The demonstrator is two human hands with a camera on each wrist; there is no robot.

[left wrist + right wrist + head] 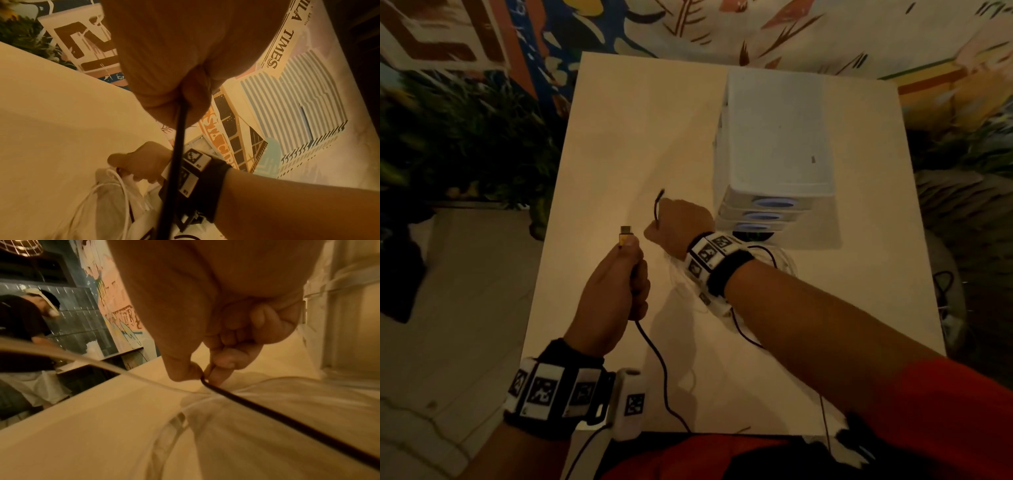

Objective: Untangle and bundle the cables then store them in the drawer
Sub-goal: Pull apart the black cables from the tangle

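Observation:
My left hand [625,260] grips a black cable [657,363] just behind its gold-and-black plug [626,235], which sticks up past the thumb. The cable trails down toward the table's near edge. In the left wrist view the same black cable [174,154] runs out of my fist [185,91]. My right hand [671,222] pinches another stretch of black cable [267,412] between thumb and forefinger, its short end [659,202] poking up. A heap of white cables [685,274] lies under my right wrist. The white drawer unit [774,147] stands at the right.
The pale table [619,137] has bare surface to the left of and behind my hands. The drawer unit's fronts with blue oval handles [763,216] face me. Another person [26,318] stands beyond the table's left side. Painted walls surround the table.

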